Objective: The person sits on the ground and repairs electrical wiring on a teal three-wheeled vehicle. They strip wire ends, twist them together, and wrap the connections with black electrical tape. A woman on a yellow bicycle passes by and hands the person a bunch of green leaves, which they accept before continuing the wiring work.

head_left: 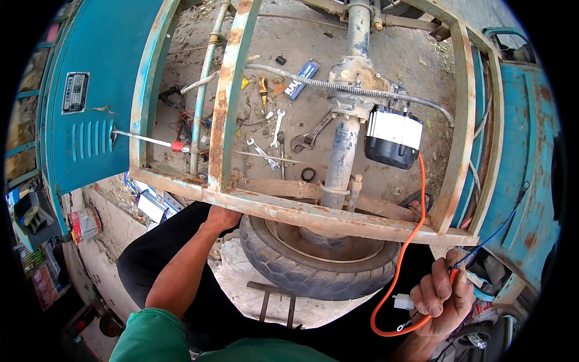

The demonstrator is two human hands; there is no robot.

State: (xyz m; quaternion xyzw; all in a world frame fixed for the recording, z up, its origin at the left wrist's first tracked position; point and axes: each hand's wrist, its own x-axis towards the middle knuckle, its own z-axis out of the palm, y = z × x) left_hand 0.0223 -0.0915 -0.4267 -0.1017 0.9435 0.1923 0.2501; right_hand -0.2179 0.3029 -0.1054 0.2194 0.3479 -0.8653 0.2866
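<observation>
While the left hand (222, 217) grips the rusty frame (313, 212), the right hand (443, 295) below it clenches the orange cable (403, 250). The cable should probably stay slack, away from the tyre (313, 268).

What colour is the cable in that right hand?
Orange cable, gripped by the right hand; head view.

We see our orange cable (403, 253) curve down from the black-and-silver motor (393, 137) into a loop, a white connector (403, 301) beside it
</observation>
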